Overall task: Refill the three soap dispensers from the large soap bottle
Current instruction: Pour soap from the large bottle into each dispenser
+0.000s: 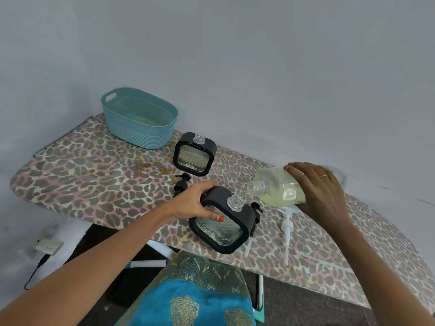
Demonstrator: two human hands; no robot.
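Observation:
My left hand [199, 201] grips the left side of a black-framed clear dispenser [223, 229] standing near the front edge of the ironing board, its neck uncapped. My right hand [320, 187] holds the large soap bottle [280, 188] tipped on its side, yellowish soap inside, its open mouth just above the dispenser's neck; a thin clear stream runs between them. A second black-framed dispenser [195, 154] stands uncapped farther back. Black pump heads lie by it [181, 183] and behind the held dispenser [256, 211]. A white pump [287, 229] lies on the board to the right.
The leopard-print ironing board [94, 170] carries a teal plastic basket [138, 117] at the back left, against a grey wall. Below the board on the left lie a power strip and a black cable [47, 248]. My blue and gold clothing fills the bottom centre.

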